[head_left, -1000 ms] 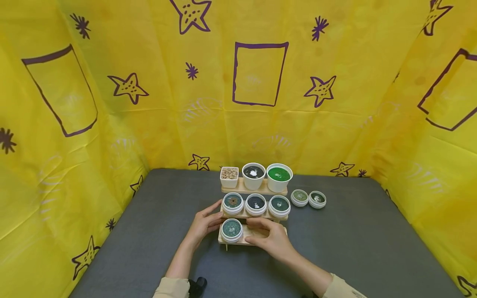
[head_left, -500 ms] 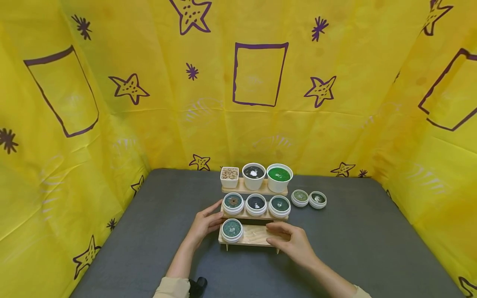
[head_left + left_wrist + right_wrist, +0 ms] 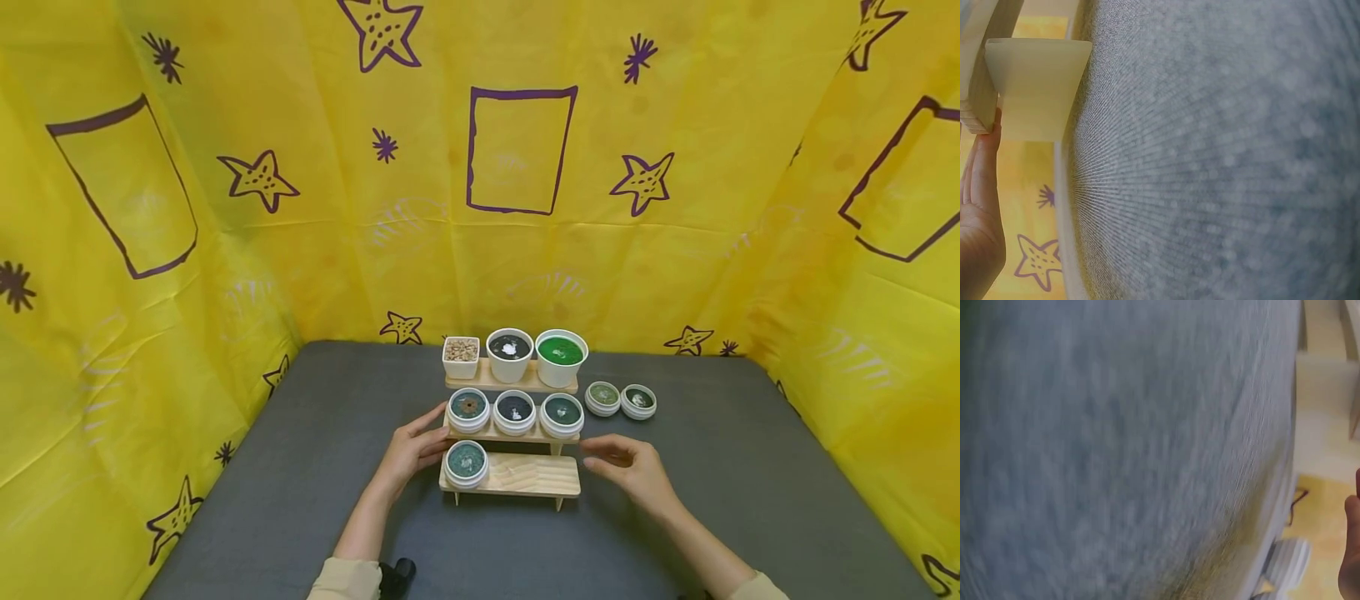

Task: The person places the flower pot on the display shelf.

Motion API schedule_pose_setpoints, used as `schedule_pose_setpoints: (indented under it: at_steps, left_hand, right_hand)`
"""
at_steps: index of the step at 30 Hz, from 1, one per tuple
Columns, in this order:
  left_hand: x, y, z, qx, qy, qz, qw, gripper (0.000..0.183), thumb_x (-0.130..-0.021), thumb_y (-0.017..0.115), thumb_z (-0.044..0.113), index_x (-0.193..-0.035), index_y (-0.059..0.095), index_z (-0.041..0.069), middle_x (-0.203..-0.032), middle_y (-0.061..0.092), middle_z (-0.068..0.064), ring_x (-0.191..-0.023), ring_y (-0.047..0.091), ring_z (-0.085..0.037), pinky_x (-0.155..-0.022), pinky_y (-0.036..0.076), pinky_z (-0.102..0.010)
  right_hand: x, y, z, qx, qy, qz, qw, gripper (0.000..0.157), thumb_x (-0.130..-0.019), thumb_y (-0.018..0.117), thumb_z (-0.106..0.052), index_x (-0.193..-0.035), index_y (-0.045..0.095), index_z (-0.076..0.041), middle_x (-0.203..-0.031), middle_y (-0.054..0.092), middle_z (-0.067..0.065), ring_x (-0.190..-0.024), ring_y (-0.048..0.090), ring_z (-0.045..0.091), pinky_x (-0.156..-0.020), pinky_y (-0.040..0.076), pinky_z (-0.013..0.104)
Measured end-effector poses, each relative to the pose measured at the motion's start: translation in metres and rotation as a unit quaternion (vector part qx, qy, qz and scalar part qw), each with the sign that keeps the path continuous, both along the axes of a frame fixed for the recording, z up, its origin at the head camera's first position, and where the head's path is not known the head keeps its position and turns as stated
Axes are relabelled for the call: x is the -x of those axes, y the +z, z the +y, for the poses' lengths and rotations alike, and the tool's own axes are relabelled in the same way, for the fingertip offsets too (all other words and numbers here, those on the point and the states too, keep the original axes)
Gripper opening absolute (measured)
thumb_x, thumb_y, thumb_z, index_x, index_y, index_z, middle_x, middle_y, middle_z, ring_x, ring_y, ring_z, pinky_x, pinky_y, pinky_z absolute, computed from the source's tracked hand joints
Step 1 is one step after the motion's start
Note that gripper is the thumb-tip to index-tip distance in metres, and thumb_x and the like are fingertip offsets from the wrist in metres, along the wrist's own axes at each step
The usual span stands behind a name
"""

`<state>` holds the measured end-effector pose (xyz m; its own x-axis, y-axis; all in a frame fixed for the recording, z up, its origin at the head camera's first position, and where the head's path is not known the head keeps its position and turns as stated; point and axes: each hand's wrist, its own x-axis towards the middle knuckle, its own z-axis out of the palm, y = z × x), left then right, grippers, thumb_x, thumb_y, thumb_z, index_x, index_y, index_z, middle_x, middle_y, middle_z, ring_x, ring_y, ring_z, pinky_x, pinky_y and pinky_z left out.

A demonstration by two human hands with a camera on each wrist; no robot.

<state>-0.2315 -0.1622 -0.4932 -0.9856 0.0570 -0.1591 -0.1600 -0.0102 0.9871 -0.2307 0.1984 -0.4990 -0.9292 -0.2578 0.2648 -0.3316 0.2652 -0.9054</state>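
A three-step wooden stand (image 3: 534, 475) sits on the table in the head view. At its left end my left hand (image 3: 408, 457) touches the steps with extended fingers; the left wrist view has its fingertips at the edge of a wooden shelf (image 3: 982, 103). One white jar with teal contents (image 3: 466, 463) is at the left of the lowest step. Three similar jars, including a dark-filled one (image 3: 514, 412), line the middle step. To the right of the stand my right hand (image 3: 633, 473) hovers with nothing in it, fingers loosely bent.
The top step bears a square cup of tan bits (image 3: 461, 357), a dark-filled cup (image 3: 511, 355) and a green-filled cup (image 3: 561, 358). Two small jars, one light green (image 3: 602, 398) and one dark green (image 3: 638, 402), stand right of it. Yellow cloth (image 3: 345, 250) surrounds the table.
My right hand has drawn away rightward from beside the teal jar on the lowest step, past the stand's right end. My left hand and the jars have stayed put.
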Motion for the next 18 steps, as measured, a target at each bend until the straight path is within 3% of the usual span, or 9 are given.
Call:
schedule_pose_setpoints:
  at_steps: [5, 11, 16, 18]
  left_hand:
    - [-0.001, 0.000, 0.000, 0.002, -0.001, 0.006, 1.0000, 0.059, -0.094, 0.064, 0.022, -0.149, 0.045, 0.011, -0.121, 0.070, -0.020, -0.097, 0.072, -0.013, -0.086, 0.058, -0.030]
    - [-0.001, -0.001, 0.000, 0.001, -0.001, 0.005, 1.0000, 0.058, -0.095, 0.064, 0.022, -0.149, 0.046, 0.012, -0.120, 0.070, -0.020, -0.098, 0.072, -0.014, -0.087, 0.058, -0.031]
    - [0.000, -0.001, 0.000, 0.002, -0.004, 0.001, 1.0000, 0.058, -0.095, 0.064, 0.022, -0.149, 0.046, 0.015, -0.122, 0.070, -0.019, -0.099, 0.071, -0.013, -0.088, 0.058, -0.031]
    - [0.000, -0.001, 0.000, 0.004, -0.005, 0.002, 1.0000, 0.058, -0.095, 0.064, 0.023, -0.149, 0.046, 0.014, -0.122, 0.070, -0.019, -0.099, 0.071, -0.013, -0.088, 0.058, -0.031]
  right_hand:
    - [0.011, -0.001, 0.015, -0.007, -0.033, -0.002, 0.999, 0.025, -0.084, 0.076, -0.005, -0.108, 0.072, 0.003, -0.106, 0.073, 0.025, -0.088, 0.070, -0.003, -0.077, 0.056, 0.016]
    - [0.025, -0.002, 0.033, -0.028, -0.113, -0.003, 0.993, 0.030, -0.084, 0.078, -0.010, -0.111, 0.072, 0.001, -0.106, 0.075, 0.020, -0.087, 0.070, -0.003, -0.077, 0.054, 0.010]
    - [0.041, -0.002, 0.048, -0.020, -0.196, -0.003, 0.980, 0.030, -0.083, 0.079, -0.012, -0.110, 0.072, 0.001, -0.092, 0.077, -0.014, -0.081, 0.064, -0.017, -0.073, 0.052, 0.006]
    - [0.047, -0.001, 0.053, -0.021, -0.231, 0.000, 0.973, 0.029, -0.083, 0.079, -0.012, -0.108, 0.073, 0.000, -0.089, 0.075, -0.018, -0.078, 0.062, -0.020, -0.070, 0.051, 0.005]
